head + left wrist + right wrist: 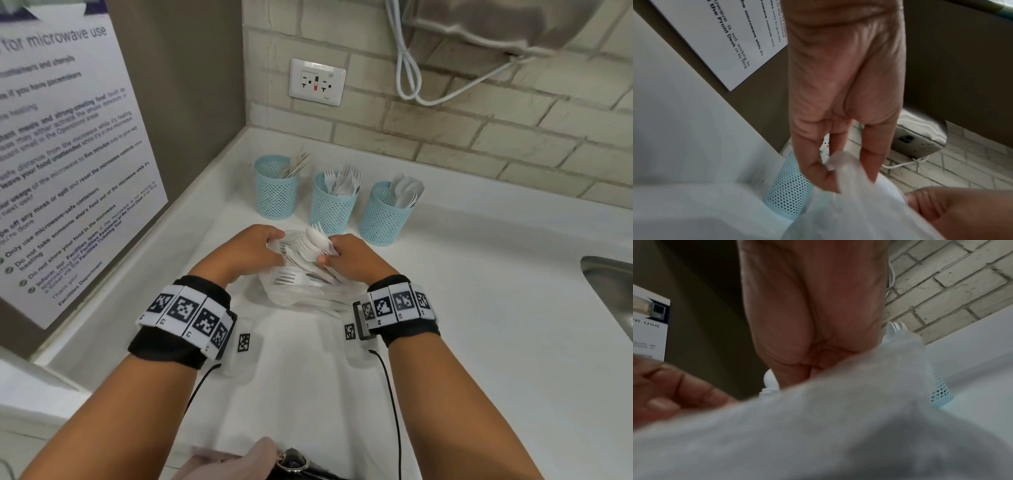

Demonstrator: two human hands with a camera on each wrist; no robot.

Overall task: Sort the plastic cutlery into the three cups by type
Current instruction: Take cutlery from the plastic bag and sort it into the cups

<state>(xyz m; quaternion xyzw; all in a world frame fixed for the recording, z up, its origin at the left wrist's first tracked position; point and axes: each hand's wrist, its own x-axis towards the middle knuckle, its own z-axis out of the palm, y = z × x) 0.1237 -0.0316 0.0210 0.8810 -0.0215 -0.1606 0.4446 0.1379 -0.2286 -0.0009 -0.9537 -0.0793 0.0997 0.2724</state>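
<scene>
**Both hands at the cutlery bag**

The left hand (251,248) pinches the near-left edge of the clear bag (301,291) on the counter (479,325). The right hand (352,255) grips a bunch of forks (308,245) (one spoon among them) above it. Three cups (330,202) stand just beyond, holding knives, forks and spoons from left to right.

Head view: bright, even, diffuse light, soft shadows only; white counter (479,308) nearly washed out, wide-angle bend at edges, poster (68,154) text smeared. Left wrist view: dimmer, motion blur on the bag (849,203), bg sharper. Right wrist view: darkest, palm in shadow, foreground plastic fully out of focus, brick wall (951,288) well lit.
</scene>
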